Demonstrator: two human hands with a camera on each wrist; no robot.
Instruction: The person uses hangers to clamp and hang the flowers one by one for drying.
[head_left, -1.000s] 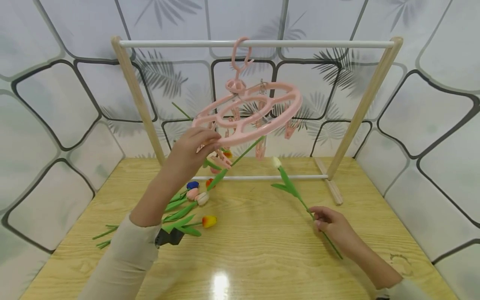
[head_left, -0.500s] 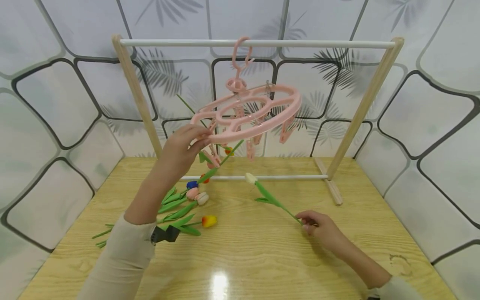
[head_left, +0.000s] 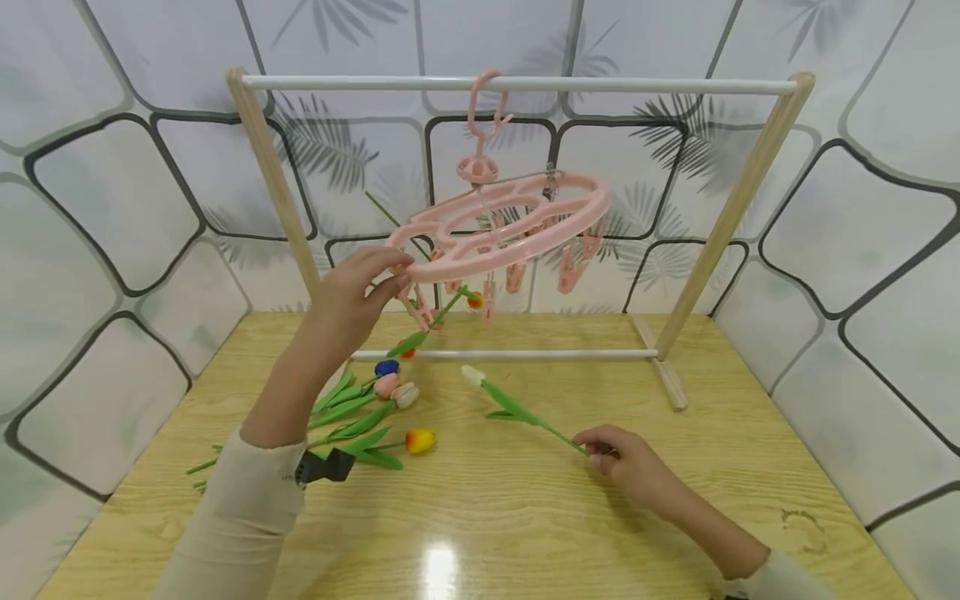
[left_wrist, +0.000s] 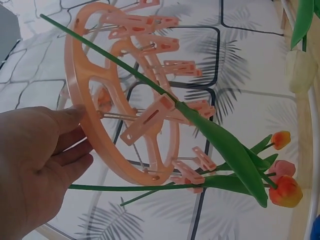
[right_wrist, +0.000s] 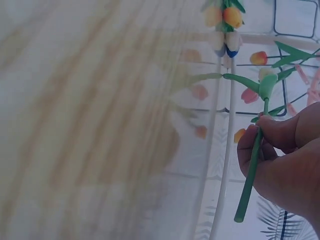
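My left hand [head_left: 351, 292] pinches the near left rim of a pink round clip hanger [head_left: 517, 248], which hangs tilted by its hook from a white rail. Pink clothespins [left_wrist: 150, 117] dangle under the ring. In the left wrist view several of them grip the stems of artificial tulips, among them an orange-red tulip [left_wrist: 286, 191] and a pink one [left_wrist: 283, 169], heads pointing down. My right hand [head_left: 626, 462] pinches the green stem of a white tulip [head_left: 474, 376] between thumb and fingers, low over the table, its head pointing left and away from me.
The white rail [head_left: 637, 85] spans two wooden posts, with a lower bar [head_left: 540, 355] near the tabletop. On the left of the table [head_left: 525, 517] lie more tulips: a blue one [head_left: 387, 367], a pink one [head_left: 387, 385], a white one [head_left: 406, 395] and a yellow-red one [head_left: 420, 441].
My right hand has moved left with the white tulip, whose head now points more to the left. The left hand has shifted slightly left, and the hanger ring has turned, its clothespins shifting.
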